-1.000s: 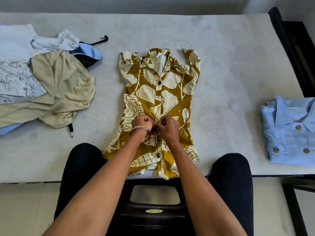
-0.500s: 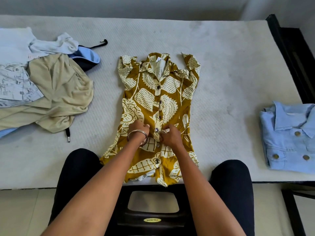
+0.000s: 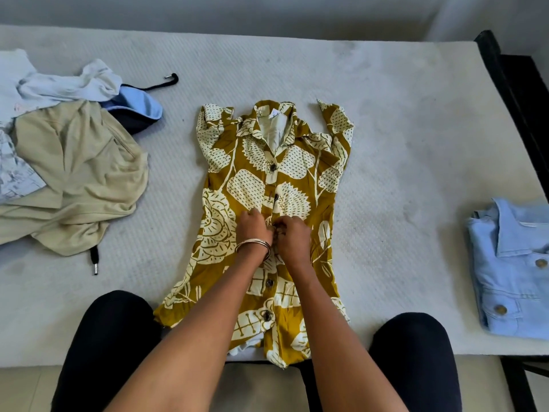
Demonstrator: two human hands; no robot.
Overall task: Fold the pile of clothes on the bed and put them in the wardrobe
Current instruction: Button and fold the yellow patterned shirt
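Observation:
A mustard shirt with a cream leaf print point(image 3: 237, 185) lies flat on the white bed point(image 3: 386, 129), collar away from me, its hem at the near edge. Both hands meet at its button placket, about halfway down. My left hand point(image 3: 252, 226), a metal bangle on its wrist, pinches the left edge of the placket. My right hand point(image 3: 292, 236) pinches the right edge beside it. What the fingertips hold between them is hidden. A pile of unfolded clothes point(image 3: 68, 162), beige on top of white and blue pieces, lies at the left.
A folded light blue denim shirt point(image 3: 511, 269) rests at the bed's right edge. A black bed frame point(image 3: 514, 93) runs along the right side. My knees in dark trousers point(image 3: 113, 337) press against the near edge of the bed.
Both hands have shifted a little up the placket, away from me, and stay pinched together on it. The camera has tilted slightly down; the shirt lies as before.

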